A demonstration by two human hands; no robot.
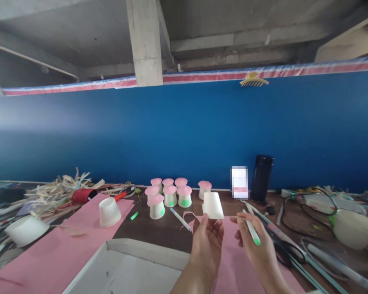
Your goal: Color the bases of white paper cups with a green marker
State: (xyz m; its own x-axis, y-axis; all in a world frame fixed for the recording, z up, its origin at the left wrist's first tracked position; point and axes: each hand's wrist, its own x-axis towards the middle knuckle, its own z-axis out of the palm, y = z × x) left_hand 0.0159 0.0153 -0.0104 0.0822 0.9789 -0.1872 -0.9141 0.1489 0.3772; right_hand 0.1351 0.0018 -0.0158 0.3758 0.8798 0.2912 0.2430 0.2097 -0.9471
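White cup [213, 205], lower edge pinched by left grip [207, 241], marker [252, 231] pinched by right grip [259, 241], gap between

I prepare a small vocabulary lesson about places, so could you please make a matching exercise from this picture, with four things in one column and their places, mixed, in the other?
Things:
1. Raised cup
2. Green-ended marker
3. Hair clip
4. Black bottle

Places:
A. Standing in front of the blue wall
B. In the right hand
C. At the top edge of the blue wall
D. In the left hand

Right pairs: 1-D, 2-B, 3-C, 4-A
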